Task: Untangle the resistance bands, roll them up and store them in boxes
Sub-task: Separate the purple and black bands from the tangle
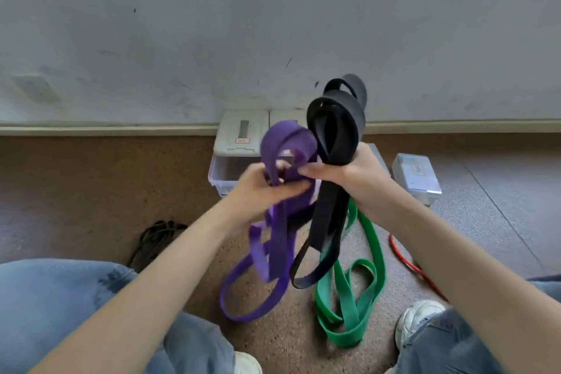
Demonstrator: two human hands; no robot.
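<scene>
Both forearms reach forward, raised at chest height; left hand (264,188) grips purple band (282,161), right hand (349,173) fisted around black band (334,127). Green band (364,282) on floor.

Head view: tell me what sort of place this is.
Probably a plain indoor room, perhaps a gym or store corner: a cracked grey wall, speckled floor, and clear plastic boxes against the skirting.
</scene>
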